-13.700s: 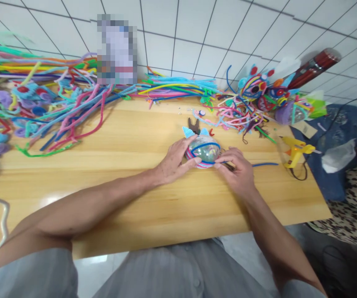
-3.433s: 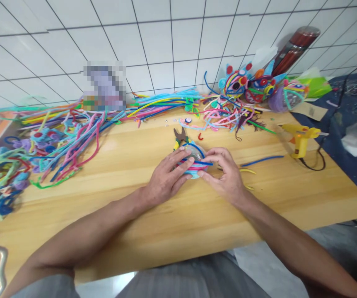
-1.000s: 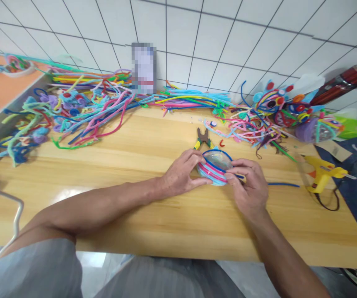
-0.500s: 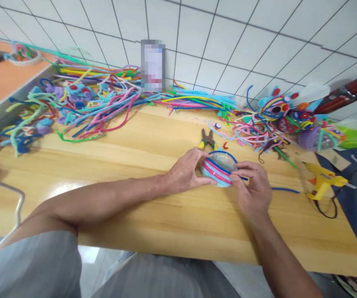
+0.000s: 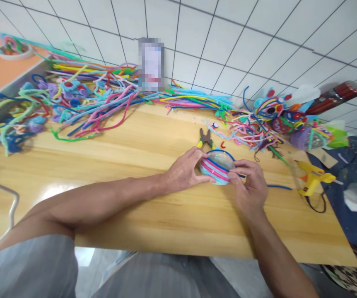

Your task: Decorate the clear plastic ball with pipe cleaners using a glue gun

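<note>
A clear round container (image 5: 214, 170), its side wound with light-blue and pink pipe cleaners, is tilted above the wooden table. My left hand (image 5: 186, 169) grips its left side, thumb below and fingers at the rim. A dark blue pipe cleaner (image 5: 223, 151) runs round the top edge. My right hand (image 5: 249, 182) pinches that blue strand against the container's right side, and a short end pokes out past the fingers. Just behind the container lie pliers (image 5: 205, 138) with yellow-green handles. Another blue pipe cleaner (image 5: 279, 187) lies right of my right hand.
Heaps of coloured pipe cleaners (image 5: 104, 99) line the tiled wall. A phone (image 5: 151, 64), blurred out, leans there. Finished-looking pipe-cleaner figures (image 5: 273, 108) and a dark red cylinder (image 5: 336, 97) stand at the right. A yellow glue gun (image 5: 315, 178) with a cord lies near the right edge.
The view has shifted slightly, so the table's things appear a little further left. Both hands keep the same hold on the container and the blue pipe cleaner.
</note>
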Action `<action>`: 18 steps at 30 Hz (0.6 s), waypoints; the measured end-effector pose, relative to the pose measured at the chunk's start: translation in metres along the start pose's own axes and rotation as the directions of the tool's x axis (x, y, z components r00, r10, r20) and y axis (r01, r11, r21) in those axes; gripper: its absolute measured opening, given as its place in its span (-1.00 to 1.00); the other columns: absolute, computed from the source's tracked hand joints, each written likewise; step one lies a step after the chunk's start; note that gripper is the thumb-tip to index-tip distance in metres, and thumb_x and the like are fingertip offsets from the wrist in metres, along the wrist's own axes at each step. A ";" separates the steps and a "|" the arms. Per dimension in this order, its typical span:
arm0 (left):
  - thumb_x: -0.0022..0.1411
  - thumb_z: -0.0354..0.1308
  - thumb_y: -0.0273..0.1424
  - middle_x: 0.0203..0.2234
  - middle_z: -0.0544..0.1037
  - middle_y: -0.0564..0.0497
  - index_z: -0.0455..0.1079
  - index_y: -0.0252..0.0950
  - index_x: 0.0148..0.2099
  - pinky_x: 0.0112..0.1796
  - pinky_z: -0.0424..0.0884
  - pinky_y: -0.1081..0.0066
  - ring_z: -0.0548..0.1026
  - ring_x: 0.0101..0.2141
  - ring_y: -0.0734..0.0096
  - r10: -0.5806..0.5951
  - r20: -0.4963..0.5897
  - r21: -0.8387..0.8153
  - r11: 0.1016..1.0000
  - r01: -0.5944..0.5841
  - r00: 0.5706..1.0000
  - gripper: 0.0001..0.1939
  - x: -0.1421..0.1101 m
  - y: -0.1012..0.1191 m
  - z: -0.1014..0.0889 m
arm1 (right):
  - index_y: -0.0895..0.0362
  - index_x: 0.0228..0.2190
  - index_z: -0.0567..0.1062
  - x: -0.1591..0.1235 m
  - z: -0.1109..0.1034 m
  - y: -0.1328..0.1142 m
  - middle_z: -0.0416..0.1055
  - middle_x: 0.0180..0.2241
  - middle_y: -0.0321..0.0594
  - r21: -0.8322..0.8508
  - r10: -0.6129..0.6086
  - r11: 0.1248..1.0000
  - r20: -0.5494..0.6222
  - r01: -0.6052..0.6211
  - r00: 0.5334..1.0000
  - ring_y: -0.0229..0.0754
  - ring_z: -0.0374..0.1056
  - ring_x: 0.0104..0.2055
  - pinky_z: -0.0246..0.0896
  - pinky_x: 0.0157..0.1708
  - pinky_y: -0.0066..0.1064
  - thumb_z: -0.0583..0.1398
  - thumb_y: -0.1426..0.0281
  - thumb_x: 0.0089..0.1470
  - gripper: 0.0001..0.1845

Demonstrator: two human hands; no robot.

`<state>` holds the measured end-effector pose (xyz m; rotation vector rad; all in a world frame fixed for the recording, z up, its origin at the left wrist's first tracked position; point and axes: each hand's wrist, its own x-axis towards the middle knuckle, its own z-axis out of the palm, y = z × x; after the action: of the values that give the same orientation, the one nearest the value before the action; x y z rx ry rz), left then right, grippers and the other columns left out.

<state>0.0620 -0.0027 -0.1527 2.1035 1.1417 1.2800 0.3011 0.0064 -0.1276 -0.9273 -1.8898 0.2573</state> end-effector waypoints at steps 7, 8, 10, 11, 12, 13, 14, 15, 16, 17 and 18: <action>0.20 0.41 0.06 -0.07 0.56 -0.18 0.35 -0.28 0.09 -0.02 0.56 0.08 0.57 -0.03 0.07 0.034 -0.025 0.034 0.999 -0.033 0.999 -0.35 -0.002 -0.001 0.000 | -0.03 -0.17 0.62 -0.001 -0.005 -0.009 0.56 -0.05 -0.17 -0.035 -0.034 0.999 0.041 0.035 0.999 -0.03 0.52 -0.01 0.49 -0.03 -0.08 0.38 0.44 0.16 -0.81; 0.21 0.40 0.05 -0.07 0.56 -0.19 0.35 -0.28 0.09 -0.02 0.56 0.08 0.57 -0.03 0.07 0.048 -0.030 0.043 0.998 -0.046 0.998 -0.36 -0.002 -0.002 0.000 | -0.02 -0.17 0.62 -0.001 -0.005 -0.010 0.56 -0.05 -0.17 -0.038 -0.035 0.999 0.040 0.037 0.999 -0.04 0.52 -0.02 0.49 -0.04 -0.08 0.38 0.44 0.17 -0.81; 0.23 0.39 0.03 -0.03 0.55 -0.23 0.34 -0.31 0.14 0.02 0.56 0.05 0.56 0.01 0.04 0.078 -0.041 0.062 0.995 -0.075 0.996 -0.34 -0.002 -0.001 -0.001 | -0.02 -0.18 0.62 -0.001 -0.004 -0.011 0.56 -0.06 -0.17 -0.043 -0.042 0.998 0.032 0.044 0.999 -0.04 0.53 -0.03 0.50 -0.05 -0.09 0.37 0.44 0.17 -0.82; 0.24 0.38 0.03 0.02 0.53 -0.28 0.31 -0.32 0.19 0.07 0.54 0.02 0.54 0.07 0.00 0.098 -0.045 0.068 0.993 -0.095 0.994 -0.31 -0.002 0.001 -0.001 | -0.02 -0.18 0.62 0.000 -0.004 -0.012 0.56 -0.06 -0.17 -0.045 -0.046 0.998 0.028 0.047 0.999 -0.05 0.53 -0.04 0.50 -0.06 -0.09 0.37 0.45 0.17 -0.83; 0.25 0.37 0.02 0.10 0.50 -0.33 0.28 -0.33 0.26 0.13 0.51 -0.01 0.50 0.15 -0.04 0.125 -0.045 0.069 0.990 -0.121 0.991 -0.26 -0.001 0.003 -0.002 | -0.02 -0.19 0.62 0.000 -0.004 -0.012 0.56 -0.06 -0.16 -0.047 -0.049 0.998 0.025 0.051 0.998 -0.05 0.53 -0.04 0.50 -0.06 -0.09 0.37 0.45 0.18 -0.84; 0.28 0.36 0.01 0.18 0.44 -0.37 0.22 -0.33 0.33 0.19 0.47 -0.04 0.43 0.23 -0.07 0.154 -0.039 0.064 0.986 -0.152 0.987 -0.22 0.000 0.005 -0.004 | -0.01 -0.19 0.63 0.000 -0.004 -0.012 0.56 -0.06 -0.16 -0.047 -0.052 0.997 0.025 0.053 0.998 -0.05 0.53 -0.04 0.50 -0.07 -0.10 0.36 0.45 0.18 -0.84; 0.32 0.32 -0.01 0.25 0.38 -0.40 0.17 -0.32 0.39 0.25 0.42 -0.06 0.36 0.31 -0.07 0.183 -0.024 0.053 0.982 -0.181 0.983 -0.21 0.001 0.008 -0.006 | -0.01 -0.19 0.63 0.001 -0.003 -0.012 0.56 -0.06 -0.15 -0.044 -0.054 0.997 0.029 0.056 0.998 -0.05 0.54 -0.04 0.50 -0.07 -0.10 0.35 0.46 0.19 -0.84; 0.37 0.28 -0.05 0.31 0.32 -0.40 0.13 -0.30 0.43 0.30 0.37 -0.06 0.30 0.36 -0.06 0.199 -0.002 0.038 0.979 -0.199 0.980 -0.23 0.003 0.011 -0.008 | -0.01 -0.18 0.63 0.001 -0.004 -0.013 0.56 -0.06 -0.14 -0.040 -0.055 0.998 0.037 0.056 0.998 -0.04 0.54 -0.03 0.50 -0.06 -0.10 0.34 0.47 0.20 -0.84; 0.42 0.24 -0.09 0.35 0.27 -0.40 0.10 -0.27 0.45 0.33 0.32 -0.06 0.25 0.40 -0.03 0.201 0.029 0.022 0.979 -0.202 0.979 -0.27 0.006 0.014 -0.012 | 0.00 -0.18 0.63 0.001 -0.004 -0.013 0.56 -0.05 -0.13 -0.035 -0.053 0.998 0.046 0.055 0.998 -0.04 0.54 -0.03 0.50 -0.05 -0.10 0.34 0.47 0.21 -0.84; 0.45 0.19 -0.13 0.37 0.25 -0.39 0.10 -0.25 0.47 0.35 0.29 -0.06 0.23 0.42 -0.01 0.194 0.067 0.009 0.981 -0.195 0.979 -0.31 0.010 0.017 -0.015 | 0.00 -0.17 0.63 0.002 -0.004 -0.013 0.56 -0.05 -0.13 -0.030 -0.052 0.998 0.052 0.054 0.997 -0.04 0.53 -0.02 0.50 -0.04 -0.10 0.33 0.48 0.21 -0.84; 0.48 0.16 -0.16 0.39 0.23 -0.38 0.10 -0.23 0.48 0.37 0.27 -0.06 0.20 0.43 0.01 0.182 0.110 -0.001 0.983 -0.183 0.977 -0.34 0.015 0.019 -0.019 | 0.00 -0.17 0.63 0.002 -0.004 -0.014 0.55 -0.05 -0.12 -0.024 -0.049 0.998 0.057 0.050 0.997 -0.03 0.53 -0.01 0.49 -0.03 -0.09 0.32 0.48 0.22 -0.84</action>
<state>0.0567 -0.0025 -0.1224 2.2988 0.9286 1.2222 0.2972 -0.0023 -0.1171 -0.8971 -1.9693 0.2320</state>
